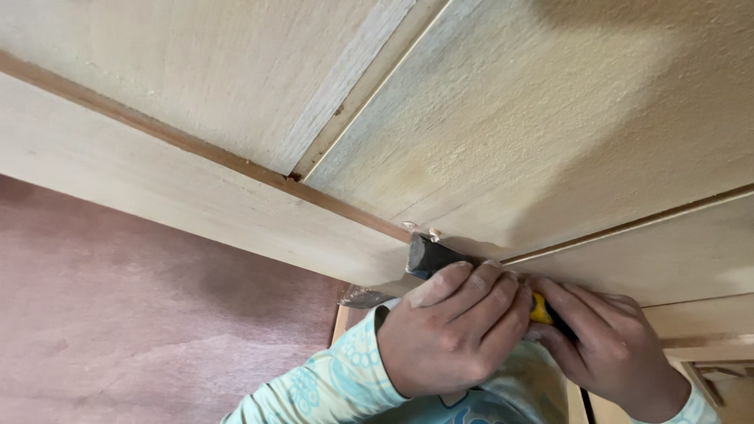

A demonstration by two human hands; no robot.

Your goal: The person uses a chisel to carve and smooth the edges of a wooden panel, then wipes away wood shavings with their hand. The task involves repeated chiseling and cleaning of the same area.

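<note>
tool: a chisel (428,257) with a dark metal head and a yellow-and-black handle, pressed up against the pale wooden panelling (550,118) overhead; only the head and a slip of yellow handle near (539,310) show, the rest is covered by the hands
tool position: the head sits at about 11 o'clock from the left hand (452,326), touching it, and at about 10 o'clock from the right hand (605,341)
long axis: runs from about 10 o'clock at the head to about 4 o'clock at the handle end, roughly in line with the thin groove (628,224) between two boards
working end: the head meets the wood where the brown trim strip (196,145) ends; two small pale chips (424,230) stand just beside it at 12 o'clock
nearer hand: the left hand is nearer the head, its fingers lying right behind the metal; the right hand is further back along the handle
left hand: closed around the front of the tool, fingers curled over the top, knuckles toward the camera; a pale patterned sleeve (330,385) runs off toward 7 o'clock
right hand: closed around the yellow handle, fingers wrapped over it, touching the left hand's fingertips
surroundings: a reddish-brown board (133,314) fills the 8 o'clock side, well apart from both hands; a shadow lies across the panelling at 1 o'clock
</note>
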